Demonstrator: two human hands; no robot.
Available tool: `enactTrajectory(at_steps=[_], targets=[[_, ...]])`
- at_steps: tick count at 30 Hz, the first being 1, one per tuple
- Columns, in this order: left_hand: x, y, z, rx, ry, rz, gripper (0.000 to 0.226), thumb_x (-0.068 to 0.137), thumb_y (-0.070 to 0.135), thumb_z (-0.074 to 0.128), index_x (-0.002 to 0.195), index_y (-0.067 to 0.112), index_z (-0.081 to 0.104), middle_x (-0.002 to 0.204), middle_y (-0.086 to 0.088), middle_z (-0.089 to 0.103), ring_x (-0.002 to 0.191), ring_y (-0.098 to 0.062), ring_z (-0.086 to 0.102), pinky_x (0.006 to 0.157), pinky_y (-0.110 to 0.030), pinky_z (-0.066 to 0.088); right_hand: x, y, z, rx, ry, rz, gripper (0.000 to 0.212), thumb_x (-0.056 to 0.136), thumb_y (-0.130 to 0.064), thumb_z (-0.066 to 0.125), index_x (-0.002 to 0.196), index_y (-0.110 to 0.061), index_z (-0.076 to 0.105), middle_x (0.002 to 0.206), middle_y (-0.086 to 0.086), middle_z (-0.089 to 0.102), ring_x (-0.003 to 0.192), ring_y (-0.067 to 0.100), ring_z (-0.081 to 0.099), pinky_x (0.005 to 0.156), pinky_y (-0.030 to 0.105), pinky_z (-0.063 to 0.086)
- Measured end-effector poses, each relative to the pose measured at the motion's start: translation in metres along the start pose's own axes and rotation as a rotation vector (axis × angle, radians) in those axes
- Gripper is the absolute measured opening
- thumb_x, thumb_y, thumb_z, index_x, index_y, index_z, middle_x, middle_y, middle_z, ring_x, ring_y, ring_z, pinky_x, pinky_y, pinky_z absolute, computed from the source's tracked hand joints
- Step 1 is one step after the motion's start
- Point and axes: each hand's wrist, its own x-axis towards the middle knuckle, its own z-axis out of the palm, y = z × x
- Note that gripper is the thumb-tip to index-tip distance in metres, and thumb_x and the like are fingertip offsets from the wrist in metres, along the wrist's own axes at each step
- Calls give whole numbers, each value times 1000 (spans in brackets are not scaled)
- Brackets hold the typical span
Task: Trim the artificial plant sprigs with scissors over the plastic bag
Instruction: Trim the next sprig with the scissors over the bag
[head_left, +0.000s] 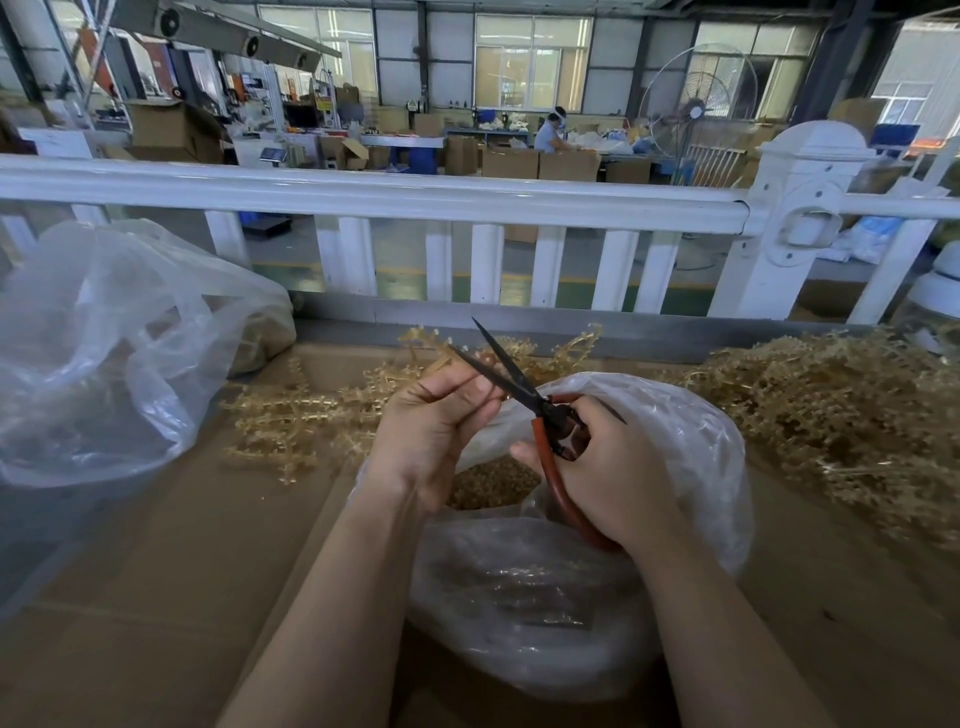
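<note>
While both hands work above the plastic bag (597, 571):
Right hand (613, 478): wrapped around the scissors (535, 410), blades parted.
Left hand (436, 426): pinching a sprig (441, 358) just beyond the bag.
Loose sprigs (841, 415): heaped right of the bag.

Both bare forearms reach in from the 6 o'clock edge and converge toward the centre. The left hand (431, 431) sits at about 10 o'clock from the right, palm turned inward, its fingers curled and the thumb pressed against the fingertips in a closed pinch grip. The right hand (608, 478) shows its back to the camera, knuckles up, fingers folded tight around what it holds.
</note>
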Motion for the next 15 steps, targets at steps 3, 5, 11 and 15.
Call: enactTrajectory(at_steps=[3,5,11,15], targets=[[-1,1,-3,38,-7,27,15,76,5,67,84,10,78,82,-7,76,76,-12,73,68,-19,58,-1,-1,0,-19,-8,-12,59,69,-79,60,106,-32,59,96,-20,65,90,1,62,79,25,54],[-2,1,-4,79,-12,53,15,84,3,63,86,11,76,78,-3,75,73,-9,71,69,-18,57,-1,-2,-1,-35,-7,-22,59,70,-79,59,107,-33,59,96,-22,63,90,1,61,77,23,53],[-1,0,-3,197,6,145,26,94,-8,54,84,10,70,72,1,73,67,-6,69,67,-17,56,-3,-4,0,-83,27,-46,57,69,-82,55,100,-35,57,91,-23,60,83,-1,57,67,10,40],[0,-2,-4,248,7,200,25,93,-10,54,85,10,69,73,0,73,70,-9,68,70,-19,56,-3,-5,0,-102,52,-52,54,69,-83,55,99,-37,58,85,-26,57,74,-8,51,63,7,36]])
